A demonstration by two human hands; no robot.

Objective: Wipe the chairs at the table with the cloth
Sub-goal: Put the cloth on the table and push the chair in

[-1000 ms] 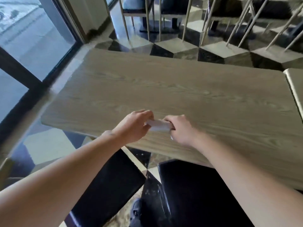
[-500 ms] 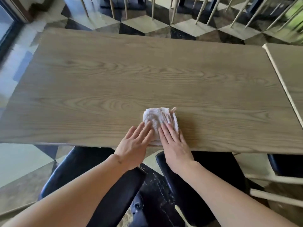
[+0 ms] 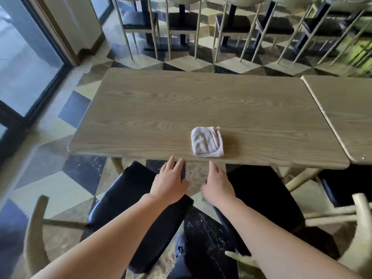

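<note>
A folded pale pink cloth (image 3: pixel 207 144) lies on the wooden table (image 3: pixel 161 109), close to its near edge. Neither hand touches it. My left hand (image 3: pixel 170 183) hovers below the table edge over the black seat of the left chair (image 3: pixel 124 196), fingers spread and empty. My right hand (image 3: pixel 218 185) is level with it, open and empty, over the gap between that seat and the black seat of the right chair (image 3: pixel 263 196). Both chairs are tucked partly under the table.
A second wooden table (image 3: pixel 346 111) butts against the right side, with another dark seat (image 3: pixel 342 184) under it. Several chairs with pale wooden legs (image 3: pixel 141 23) stand beyond the table. Glass doors (image 3: pixel 24 63) line the left. The floor is chequered tile.
Both hands have let go of the cloth and drawn back off the table to below its near edge. The cloth stays folded on the table. The view has pulled back and up.
</note>
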